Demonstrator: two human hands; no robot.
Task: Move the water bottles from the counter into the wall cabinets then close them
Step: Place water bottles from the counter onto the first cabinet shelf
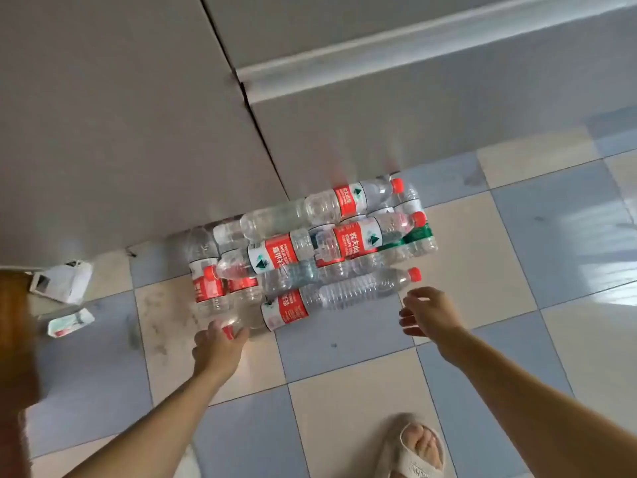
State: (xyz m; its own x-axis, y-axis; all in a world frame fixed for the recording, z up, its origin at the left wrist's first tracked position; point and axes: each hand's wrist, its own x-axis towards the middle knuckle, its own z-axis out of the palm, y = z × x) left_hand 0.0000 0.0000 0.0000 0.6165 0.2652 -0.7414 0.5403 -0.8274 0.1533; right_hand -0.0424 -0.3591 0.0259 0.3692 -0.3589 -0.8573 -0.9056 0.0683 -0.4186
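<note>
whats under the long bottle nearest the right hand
The bottle lies on the tiled floor, beside the pile of bottles. Whatever sits below its labelled end is hidden.

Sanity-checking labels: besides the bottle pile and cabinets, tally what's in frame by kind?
Hands: 2 (left hand gripping a bottle, right hand open)
Cartons: 2 (one, another)
Slipper: 1
Total: 5
</note>
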